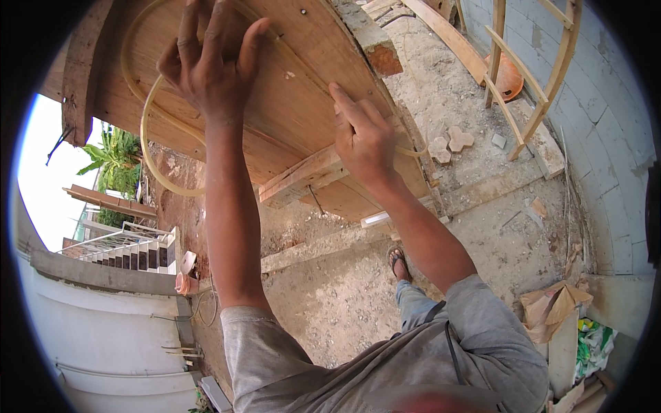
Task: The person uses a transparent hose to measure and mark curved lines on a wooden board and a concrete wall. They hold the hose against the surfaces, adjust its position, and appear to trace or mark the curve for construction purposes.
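Note:
Overhead is a large plywood panel [303, 69], with a yellowish see-through hose [146, 131] looped across it and hanging past its left edge. My left hand [217, 65] reaches up against the panel, fingers and thumb spread; the hose passes beside and behind it. To the right and lower, my right hand [365, 134] is closed at the panel, its index finger stretched along the hose line. A short length of hose comes out from behind that hand on the right. The exact grip is hidden by the back of the hand.
A wooden beam [303, 175] crosses under the panel. Curved timber framing [533, 127] leans by the grey block wall [592, 89] at right, near an orange helmet-like object [506, 77]. Hexagonal pavers [458, 139] lie on rubble. Torn brown paper [551, 310] is at lower right.

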